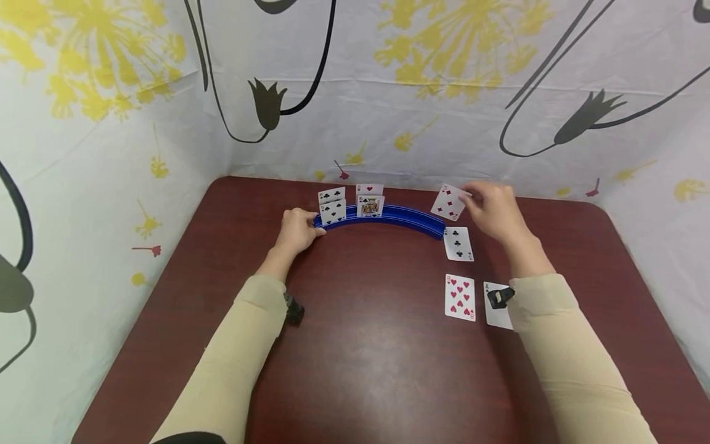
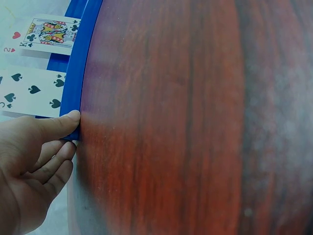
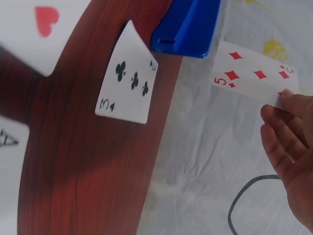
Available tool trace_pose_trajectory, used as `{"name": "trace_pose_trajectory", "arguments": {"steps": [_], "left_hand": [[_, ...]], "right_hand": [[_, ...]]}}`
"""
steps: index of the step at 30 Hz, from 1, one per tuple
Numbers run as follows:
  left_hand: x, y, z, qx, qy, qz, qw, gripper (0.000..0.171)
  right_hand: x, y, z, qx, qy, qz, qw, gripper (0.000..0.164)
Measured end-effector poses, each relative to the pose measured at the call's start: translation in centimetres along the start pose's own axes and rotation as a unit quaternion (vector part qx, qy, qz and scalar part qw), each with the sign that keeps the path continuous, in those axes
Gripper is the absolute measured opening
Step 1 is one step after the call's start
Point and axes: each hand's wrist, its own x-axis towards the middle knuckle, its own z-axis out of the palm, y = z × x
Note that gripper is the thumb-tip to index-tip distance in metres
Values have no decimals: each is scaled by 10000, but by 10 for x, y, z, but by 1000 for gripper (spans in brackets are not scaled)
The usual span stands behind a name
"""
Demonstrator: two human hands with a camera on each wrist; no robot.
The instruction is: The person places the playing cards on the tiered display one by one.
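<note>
My left hand (image 1: 296, 232) pinches the left end of a curved blue card holder (image 1: 407, 217), thumb at the front edge in the left wrist view. Spade card (image 2: 33, 90) stands in the holder near this hand, a club card (image 1: 331, 195) behind it. Further along stand the king of clubs (image 1: 370, 206) and a two of hearts (image 1: 369, 189) behind it. Between thumb and fingers, my right hand (image 1: 492, 208) holds the five of diamonds (image 3: 254, 71) by one edge, beyond the holder's right end.
Three of clubs (image 1: 458, 244) lies face up beside the holder's right end. Nearer me are a heart card (image 1: 460, 297) and an ace (image 1: 497, 314), partly hidden by the right wrist camera (image 1: 500, 297). A patterned cloth (image 1: 355, 92) hangs behind the brown table (image 1: 366, 345).
</note>
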Motion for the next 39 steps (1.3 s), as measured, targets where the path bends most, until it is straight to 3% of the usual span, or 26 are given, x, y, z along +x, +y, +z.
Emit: {"name": "trace_pose_trajectory", "arguments": {"steps": [27, 39], "left_hand": [[0, 1, 1, 72, 53, 38, 10000, 49], [-1, 0, 0, 90, 15, 6, 10000, 49]], "right_hand": [[28, -30, 33, 332, -264, -203, 9989, 14], [36, -45, 44, 172, -415, -299, 9985, 17]]}}
